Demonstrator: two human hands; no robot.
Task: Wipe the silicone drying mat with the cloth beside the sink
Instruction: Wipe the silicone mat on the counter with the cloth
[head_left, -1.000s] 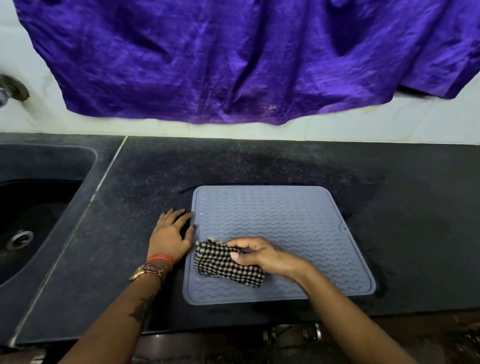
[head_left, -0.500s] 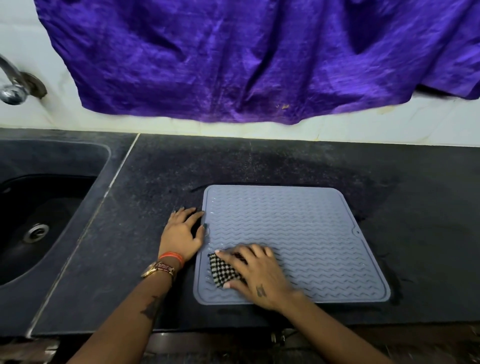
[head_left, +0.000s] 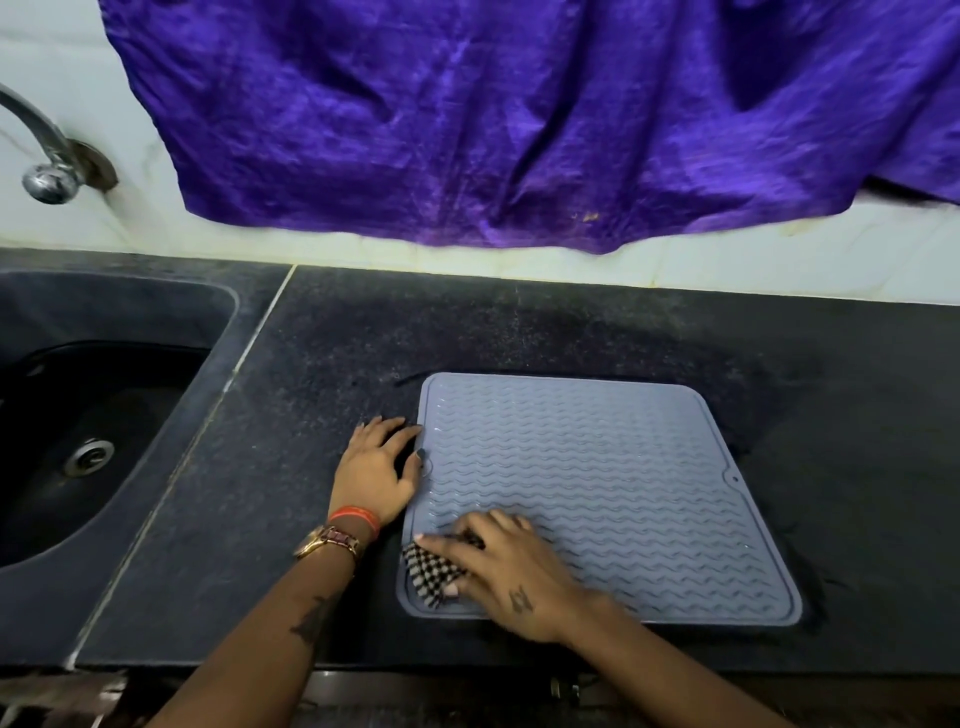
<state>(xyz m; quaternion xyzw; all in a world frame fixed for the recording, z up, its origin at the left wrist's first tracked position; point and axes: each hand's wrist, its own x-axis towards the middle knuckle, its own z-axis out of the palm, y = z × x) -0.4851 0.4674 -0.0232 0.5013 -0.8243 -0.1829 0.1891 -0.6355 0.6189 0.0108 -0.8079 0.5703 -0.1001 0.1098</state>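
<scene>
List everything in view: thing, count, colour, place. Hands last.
drying mat: one, grey-blue, flat on the counter, right of the sink
cloth: one, black-and-white checked, on the mat's near left corner
counter: one, black speckled
sink: one, black, far left
tap: one, chrome, above the sink
hanging fabric: one, purple, on the wall
left hand: flat on the counter, thumb on the mat's left edge
right hand: presses the cloth
</scene>
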